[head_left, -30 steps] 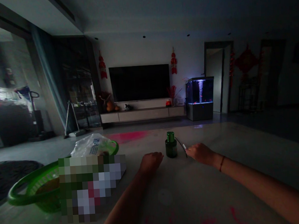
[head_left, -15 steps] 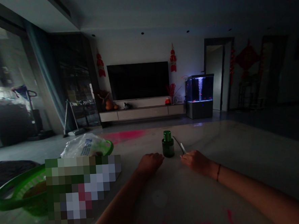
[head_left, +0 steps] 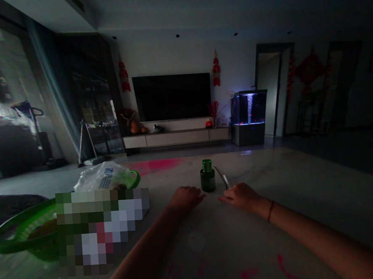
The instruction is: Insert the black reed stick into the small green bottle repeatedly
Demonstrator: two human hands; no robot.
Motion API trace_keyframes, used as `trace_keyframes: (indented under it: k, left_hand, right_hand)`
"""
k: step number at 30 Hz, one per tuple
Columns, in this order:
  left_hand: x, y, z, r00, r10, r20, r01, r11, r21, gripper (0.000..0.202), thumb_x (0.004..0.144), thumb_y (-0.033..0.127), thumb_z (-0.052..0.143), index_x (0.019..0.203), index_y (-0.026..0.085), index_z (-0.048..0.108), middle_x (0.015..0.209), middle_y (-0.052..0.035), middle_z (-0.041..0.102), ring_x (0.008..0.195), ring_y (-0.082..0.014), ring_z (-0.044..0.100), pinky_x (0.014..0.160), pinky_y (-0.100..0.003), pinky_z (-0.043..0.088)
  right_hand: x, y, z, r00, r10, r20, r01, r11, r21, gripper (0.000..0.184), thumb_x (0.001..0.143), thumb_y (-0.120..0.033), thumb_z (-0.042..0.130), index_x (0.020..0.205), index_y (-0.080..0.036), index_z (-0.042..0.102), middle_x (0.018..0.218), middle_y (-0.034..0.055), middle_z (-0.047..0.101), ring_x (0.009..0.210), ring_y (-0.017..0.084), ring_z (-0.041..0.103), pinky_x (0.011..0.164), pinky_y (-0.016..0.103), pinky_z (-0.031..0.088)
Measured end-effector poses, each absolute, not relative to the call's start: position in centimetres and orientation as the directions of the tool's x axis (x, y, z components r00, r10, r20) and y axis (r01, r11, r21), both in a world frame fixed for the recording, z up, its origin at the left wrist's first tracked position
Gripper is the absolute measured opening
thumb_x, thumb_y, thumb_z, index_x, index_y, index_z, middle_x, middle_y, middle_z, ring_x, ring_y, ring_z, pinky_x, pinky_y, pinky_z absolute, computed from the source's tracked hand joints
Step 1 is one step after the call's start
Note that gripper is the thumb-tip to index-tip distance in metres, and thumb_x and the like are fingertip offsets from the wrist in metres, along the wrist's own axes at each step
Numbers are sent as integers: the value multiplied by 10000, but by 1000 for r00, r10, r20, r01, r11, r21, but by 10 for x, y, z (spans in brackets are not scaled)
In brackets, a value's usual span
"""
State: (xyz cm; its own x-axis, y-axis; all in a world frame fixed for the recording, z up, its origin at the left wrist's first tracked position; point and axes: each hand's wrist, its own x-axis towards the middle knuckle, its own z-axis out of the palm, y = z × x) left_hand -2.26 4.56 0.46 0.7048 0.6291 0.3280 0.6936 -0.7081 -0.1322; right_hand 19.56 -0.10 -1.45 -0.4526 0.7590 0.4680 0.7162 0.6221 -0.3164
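Observation:
My left hand [head_left: 186, 197] rests on the pale table [head_left: 303, 191] with its fingers curled under in a loose fist; nothing shows in it. Just beyond its fingertips stands a small dark green bottle [head_left: 207, 175] with a green cap, upright and untouched. My right hand [head_left: 239, 195], a thin band at the wrist, lies palm down to the right of the bottle with fingers stretched toward the left. A thin dark stick with a pale tip [head_left: 223, 178] lies on the table just behind that hand; contact cannot be made out in the dim light.
A green plastic basket [head_left: 18, 238] holding a plastic bag [head_left: 102, 177] stands at the table's left, partly behind a blurred patch. Red marks streak the near tabletop. Beyond the table are a TV [head_left: 172, 97] on a low cabinet and a lit aquarium [head_left: 248, 115].
Both hands have drawn slightly closer together and nearer to me, and my right hand's fingers have stretched left. The view has shifted a little; the bottle stays put.

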Motion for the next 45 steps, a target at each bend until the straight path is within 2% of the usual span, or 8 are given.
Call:
trace_keyframes:
  k: [4,8,13,19,25,30,35,45]
  left_hand:
    - [-12,42,40,527,819,225,557,-533,637,654,725,671,-88,465,200,284,433,24,294,407,-100,355,429,-247,296]
    - [-7,27,67,703,703,110,59,-211,976,639,632,694,-209,461,220,183,438,42,193,375,-84,242,384,-249,279]
    - [3,15,44,841,519,-150,82,151,985,673,598,759,-141,440,213,220,427,43,226,360,-72,193,369,-246,266]
    - [5,15,21,809,485,-331,238,246,940,681,598,752,-152,405,205,203,392,40,227,354,-75,187,363,-233,233]
    - [4,25,20,756,623,-200,138,147,979,730,623,756,-100,396,188,300,383,41,260,351,-73,239,385,-223,250]
    - [-2,49,9,255,967,23,122,-56,991,684,683,725,24,504,177,392,388,70,252,346,-65,237,387,-199,248]
    - [-25,65,3,-68,987,146,226,-127,966,596,740,637,121,576,169,452,453,47,337,370,-75,329,383,-205,308]
    - [-40,70,-1,-155,976,153,305,-101,947,560,796,532,113,623,161,495,509,4,413,400,-92,406,372,-201,346]
  right_hand:
    - [207,0,16,-490,841,231,240,384,-891,575,773,-630,-3,401,-250,216,329,-87,165,301,79,159,290,196,215]
    - [222,-4,31,-673,706,219,-358,-51,-932,629,671,-753,-15,395,-224,186,324,-85,133,276,51,118,274,185,184]
    - [220,-3,11,-751,660,18,-302,-318,-899,671,633,-785,-18,358,-209,190,305,-54,188,291,57,200,321,206,233]
    - [216,1,-6,-753,656,-42,-275,-373,-886,690,641,-784,11,345,-199,228,296,-49,218,282,56,204,327,210,197]
    - [216,0,-1,-632,775,24,-347,-255,-903,655,673,-756,4,357,-207,174,300,-56,182,298,59,180,334,217,209]
    - [213,3,12,-380,915,134,-358,-12,-934,626,758,-670,177,398,-176,310,368,-50,273,339,61,261,365,208,251]
    - [208,19,30,-53,976,211,-141,202,-969,441,740,-563,415,641,-152,537,563,-11,501,487,85,472,503,228,384]
    - [158,66,49,96,870,484,207,458,-864,408,640,-476,566,886,-163,477,872,69,574,810,168,555,757,314,414]
